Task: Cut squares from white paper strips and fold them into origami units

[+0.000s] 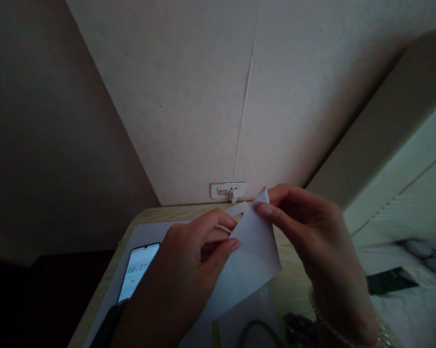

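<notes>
A folded sheet of white paper (pixel 252 249) is held up between both hands, above the wooden tabletop. My left hand (pixel 192 266) pinches its left edge between thumb and fingers. At the upper right, my right hand (pixel 305 222) grips a small folded tip of the paper between thumb and forefinger. The paper's lower edge slants down to the left, and part of it is hidden behind my left hand. Beside my left wrist lies a phone (pixel 138 268) with a lit screen reading 00:27, resting on white sheets.
The wooden table (pixel 145 217) stands against a pale wall with a socket (pixel 227 190) and a plug in it. More white paper (pixel 107 309) lies under the phone. A dark bunched item (pixel 299 328) sits near my right wrist. To the right is a dark green packet (pixel 392 280) on white bedding.
</notes>
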`<control>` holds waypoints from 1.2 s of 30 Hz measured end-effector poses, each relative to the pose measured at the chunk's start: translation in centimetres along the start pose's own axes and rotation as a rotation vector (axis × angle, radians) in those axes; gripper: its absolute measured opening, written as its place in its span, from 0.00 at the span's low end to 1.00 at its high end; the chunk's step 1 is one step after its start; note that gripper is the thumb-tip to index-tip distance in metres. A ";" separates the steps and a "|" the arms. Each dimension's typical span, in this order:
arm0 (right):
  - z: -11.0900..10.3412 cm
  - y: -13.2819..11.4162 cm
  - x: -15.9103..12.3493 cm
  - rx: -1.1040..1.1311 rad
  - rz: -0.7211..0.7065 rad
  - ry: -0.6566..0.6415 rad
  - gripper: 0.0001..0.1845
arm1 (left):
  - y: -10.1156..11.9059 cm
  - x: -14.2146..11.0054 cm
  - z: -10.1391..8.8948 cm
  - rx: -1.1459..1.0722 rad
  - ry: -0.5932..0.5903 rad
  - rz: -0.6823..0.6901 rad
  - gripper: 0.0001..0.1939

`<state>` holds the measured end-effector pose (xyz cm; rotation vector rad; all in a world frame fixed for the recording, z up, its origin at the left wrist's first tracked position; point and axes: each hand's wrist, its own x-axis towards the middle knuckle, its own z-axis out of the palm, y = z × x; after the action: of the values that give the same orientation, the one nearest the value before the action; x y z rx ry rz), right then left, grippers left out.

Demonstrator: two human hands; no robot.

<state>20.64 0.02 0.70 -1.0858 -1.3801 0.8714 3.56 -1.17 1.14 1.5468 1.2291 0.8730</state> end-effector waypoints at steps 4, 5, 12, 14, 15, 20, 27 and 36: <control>0.1 -0.1 -0.1 -0.024 -0.040 0.060 0.13 | 0.0 -0.1 -0.1 0.017 -0.038 -0.004 0.05; 0.1 -0.1 -0.1 -0.034 -0.047 0.052 0.14 | 0.0 -0.1 -0.1 0.025 -0.035 0.000 0.06; 0.2 -0.1 -0.2 -0.073 -0.064 0.098 0.11 | -0.3 0.1 0.1 0.088 -0.044 0.020 0.07; 0.2 0.0 -0.3 -0.109 -0.082 0.153 0.14 | -0.4 0.1 0.0 0.089 -0.061 0.033 0.08; 0.2 0.1 -0.3 -0.114 -0.091 0.163 0.15 | -0.4 0.0 0.0 0.094 -0.063 0.036 0.08; 0.1 0.2 0.0 -0.055 -0.101 -0.001 0.09 | -0.6 0.0 -0.3 0.094 -0.055 0.003 0.07; -0.3 0.0 0.2 -0.014 -0.077 0.003 0.09 | -0.1 0.1 -0.4 -0.007 -0.018 -0.036 0.08; -1.5 0.1 0.5 0.065 0.264 -0.432 0.18 | 0.5 -0.2 -0.6 -0.402 0.159 -0.122 0.09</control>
<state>22.12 0.44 0.93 -1.0841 -1.5650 1.3965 3.14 -1.20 1.79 1.0883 1.1595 1.1017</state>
